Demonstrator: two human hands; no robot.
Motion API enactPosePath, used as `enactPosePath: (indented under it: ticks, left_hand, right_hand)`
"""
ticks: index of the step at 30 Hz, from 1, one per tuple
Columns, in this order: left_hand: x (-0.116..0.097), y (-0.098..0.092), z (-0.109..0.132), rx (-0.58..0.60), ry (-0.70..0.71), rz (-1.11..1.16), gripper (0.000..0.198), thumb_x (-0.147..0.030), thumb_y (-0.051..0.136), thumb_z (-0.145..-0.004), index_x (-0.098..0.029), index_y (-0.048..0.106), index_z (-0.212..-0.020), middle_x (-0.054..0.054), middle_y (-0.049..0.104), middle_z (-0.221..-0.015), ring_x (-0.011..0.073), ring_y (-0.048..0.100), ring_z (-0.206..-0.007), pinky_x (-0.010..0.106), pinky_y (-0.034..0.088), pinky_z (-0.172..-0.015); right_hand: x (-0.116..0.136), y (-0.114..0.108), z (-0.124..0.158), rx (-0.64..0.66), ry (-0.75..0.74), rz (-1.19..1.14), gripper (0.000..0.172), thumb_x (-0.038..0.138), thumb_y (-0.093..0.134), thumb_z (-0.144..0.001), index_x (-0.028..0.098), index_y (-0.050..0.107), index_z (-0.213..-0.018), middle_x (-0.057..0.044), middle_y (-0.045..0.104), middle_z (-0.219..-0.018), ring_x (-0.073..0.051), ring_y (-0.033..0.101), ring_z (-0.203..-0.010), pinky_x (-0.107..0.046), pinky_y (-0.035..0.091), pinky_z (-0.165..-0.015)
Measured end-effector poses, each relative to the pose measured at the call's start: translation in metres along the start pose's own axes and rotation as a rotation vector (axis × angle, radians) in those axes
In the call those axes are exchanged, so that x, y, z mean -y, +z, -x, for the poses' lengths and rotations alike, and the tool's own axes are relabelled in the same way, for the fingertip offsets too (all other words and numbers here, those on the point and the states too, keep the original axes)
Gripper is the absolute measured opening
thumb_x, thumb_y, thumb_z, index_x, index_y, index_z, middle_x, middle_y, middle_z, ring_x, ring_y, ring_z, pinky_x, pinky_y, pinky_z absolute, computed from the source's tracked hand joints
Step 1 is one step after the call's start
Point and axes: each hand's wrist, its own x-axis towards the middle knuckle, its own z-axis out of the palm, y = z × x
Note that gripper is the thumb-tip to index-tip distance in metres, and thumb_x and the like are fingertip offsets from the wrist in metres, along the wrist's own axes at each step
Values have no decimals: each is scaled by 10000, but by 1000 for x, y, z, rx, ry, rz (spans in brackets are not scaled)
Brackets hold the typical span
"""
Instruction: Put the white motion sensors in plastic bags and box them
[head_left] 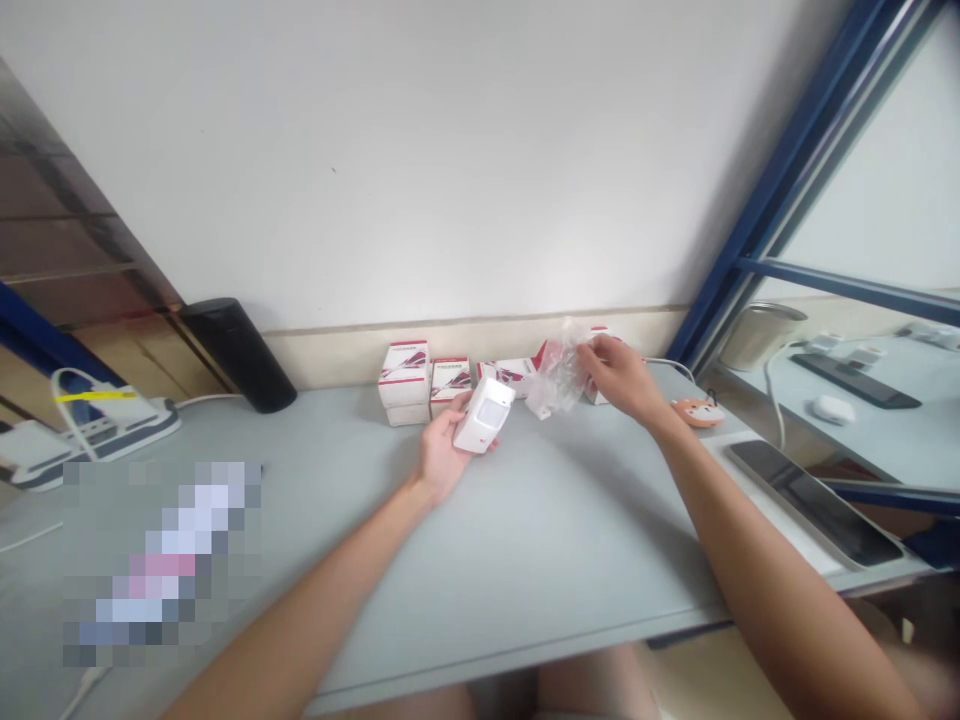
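Forearms (780, 560) stretch over the open front of the tabletop (540, 570). Left hand (442, 460) cradles a white sensor (484, 415); right hand (619, 378) pinches a clear plastic bag (559, 370) near boxes (403, 380).

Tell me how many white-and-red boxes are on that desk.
At least 5: a top box and lower box stacked at left, a box beside them, a box behind the white sensor, and a box behind the right hand. Others may be hidden.
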Motion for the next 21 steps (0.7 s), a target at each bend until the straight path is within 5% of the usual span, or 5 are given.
enactPosePath:
  ticks: [9,14,21]
  left_hand:
    - [-6,9,3,-22,33,-46,426,-384,584,-884,-203,576,-1270,49,716,-833,227,665,-609,329,509,-556]
    - [-4,10,8,140,-106,-62,372,-400,533,-909,-174,611,-1194,121,749,-827,262,687,-627,344,507,-554]
    - [4,9,9,187,-196,-42,402,-389,521,-917,-140,606,-1220,169,775,-886,279,705,-630,361,519,-581]
  right_hand:
    - [7,21,8,-6,7,-80,416,639,552,-946,234,594,-861,-51,741,-820,-211,673,-699,-310,511,-652]
    - [11,34,9,-177,157,-309,415,664,528,-954,253,544,-899,-70,743,-905,-209,673,-658,-322,552,-571]
    - [8,40,9,-127,205,-430,382,618,552,-963,238,571,-924,-73,746,-930,-205,706,-669,-307,554,-524]
